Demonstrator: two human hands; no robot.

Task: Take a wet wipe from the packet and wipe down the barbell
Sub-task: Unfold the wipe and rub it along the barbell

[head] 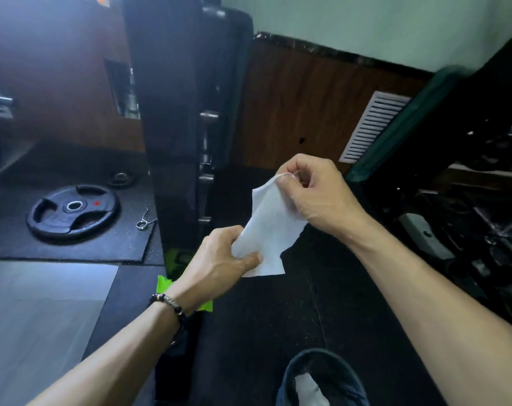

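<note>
A white wet wipe is stretched between both hands in the middle of the view, above the dark floor. My left hand pinches its lower edge; a beaded bracelet sits on that wrist. My right hand pinches its upper corner. A bright green packet lies on the floor below my left wrist, mostly hidden by my forearm. I cannot make out a full barbell; dark bars and metal parts lie at the right.
A black weight plate lies flat on the rubber mat at left, with a spring collar clip beside it. A tall black rack upright stands ahead. My shoe is at the bottom. A wall vent is at right.
</note>
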